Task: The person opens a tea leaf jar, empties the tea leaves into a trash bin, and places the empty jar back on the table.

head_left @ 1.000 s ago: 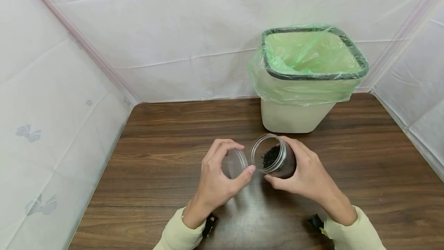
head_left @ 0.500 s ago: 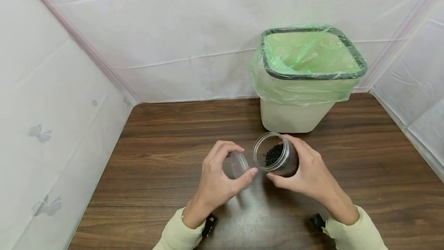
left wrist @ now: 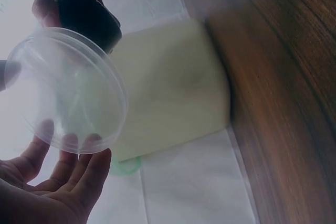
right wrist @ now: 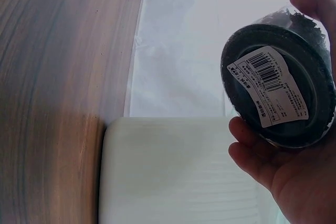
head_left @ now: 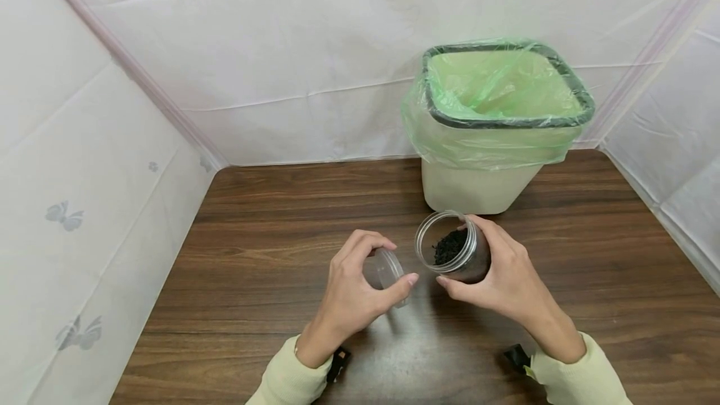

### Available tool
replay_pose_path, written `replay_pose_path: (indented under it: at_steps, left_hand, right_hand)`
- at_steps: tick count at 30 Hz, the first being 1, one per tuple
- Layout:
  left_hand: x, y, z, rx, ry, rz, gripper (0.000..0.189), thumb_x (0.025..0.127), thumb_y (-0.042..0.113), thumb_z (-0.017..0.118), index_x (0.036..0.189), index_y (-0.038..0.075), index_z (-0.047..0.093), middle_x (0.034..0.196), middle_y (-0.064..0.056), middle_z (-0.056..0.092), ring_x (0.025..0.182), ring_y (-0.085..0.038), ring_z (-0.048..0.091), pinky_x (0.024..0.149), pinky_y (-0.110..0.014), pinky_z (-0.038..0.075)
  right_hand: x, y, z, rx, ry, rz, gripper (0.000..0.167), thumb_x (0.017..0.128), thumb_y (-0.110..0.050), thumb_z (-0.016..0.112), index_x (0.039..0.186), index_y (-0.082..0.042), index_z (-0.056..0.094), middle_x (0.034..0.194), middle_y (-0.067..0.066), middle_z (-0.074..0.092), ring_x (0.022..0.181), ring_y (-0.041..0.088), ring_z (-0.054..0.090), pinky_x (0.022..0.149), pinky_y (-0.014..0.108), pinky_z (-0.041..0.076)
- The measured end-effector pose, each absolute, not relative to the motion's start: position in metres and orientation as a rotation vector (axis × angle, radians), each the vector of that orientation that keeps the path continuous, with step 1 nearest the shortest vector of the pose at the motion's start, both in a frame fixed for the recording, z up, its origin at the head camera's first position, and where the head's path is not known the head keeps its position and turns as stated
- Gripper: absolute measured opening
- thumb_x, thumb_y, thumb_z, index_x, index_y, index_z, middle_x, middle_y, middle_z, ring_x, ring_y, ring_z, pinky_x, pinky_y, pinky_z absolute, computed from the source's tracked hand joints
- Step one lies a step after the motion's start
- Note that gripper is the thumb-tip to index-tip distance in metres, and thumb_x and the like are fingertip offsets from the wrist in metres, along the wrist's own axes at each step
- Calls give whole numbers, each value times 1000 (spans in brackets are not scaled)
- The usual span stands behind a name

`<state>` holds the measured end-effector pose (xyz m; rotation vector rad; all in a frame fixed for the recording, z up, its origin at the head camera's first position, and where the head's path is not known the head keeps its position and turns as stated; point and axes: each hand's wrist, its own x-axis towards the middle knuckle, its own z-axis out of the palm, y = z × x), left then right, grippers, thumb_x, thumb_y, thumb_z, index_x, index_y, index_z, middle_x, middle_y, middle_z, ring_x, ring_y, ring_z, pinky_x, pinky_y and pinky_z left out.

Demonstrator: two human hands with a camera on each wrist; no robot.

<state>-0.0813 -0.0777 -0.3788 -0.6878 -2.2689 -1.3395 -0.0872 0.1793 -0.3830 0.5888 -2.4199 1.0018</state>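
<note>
My right hand (head_left: 509, 274) grips a clear plastic jar (head_left: 475, 261) by its sides, its open mouth tilted to the left. Dark, shredded dry leaves (head_left: 450, 247) lie inside the jar. In the right wrist view the jar's dark bottom carries a white barcode label (right wrist: 270, 87). To the left, my left hand (head_left: 357, 286) holds a clear round screw lid (head_left: 388, 270) by its edge between thumb and fingers. A small gap parts the lid from the jar's rim. In the left wrist view the lid (left wrist: 79, 93) stands on edge, with fingertips at its rim.
A cream trash bin (head_left: 478, 186) with a green bag (head_left: 495, 152) over its dark rim stands just behind the jar, at the back right of the brown wooden table (head_left: 253, 236). White patterned sheeting (head_left: 281, 67) walls off the back and sides.
My right hand has moved the jar slightly to the right and up in the view, widening the gap to the lid. The left hand has tilted the lid a little and otherwise stays in place.
</note>
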Motion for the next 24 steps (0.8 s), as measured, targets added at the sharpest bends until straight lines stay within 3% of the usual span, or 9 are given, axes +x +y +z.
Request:
replay_pose_path:
  at_steps: [8,19,24]
  left_hand:
    - [-83,-76,-382,-696,-2297,-1317,38,76,41,85,101,21,66,101,9,61,92,-10,61,71,-27,49]
    - [-84,-77,-386,-683,-2318,-1289,39,75,41,87,98,20,65,98,9,61,86,-14,61,67,-28,48]
    - [-84,-78,-387,-672,-2336,-1280,39,74,41,88,97,20,64,97,10,61,84,-15,61,67,-26,46]
  right_hand:
    - [-87,183,-383,600,-2398,995,95,54,-32,96,137,-6,56,119,6,65,100,20,63,85,20,46]
    - [-88,186,-381,587,-2368,955,92,54,-35,94,135,-10,59,112,2,66,99,19,62,80,34,49]
    - [-88,189,-379,566,-2375,950,93,53,-33,95,135,-9,59,111,2,66,99,19,61,79,35,49]
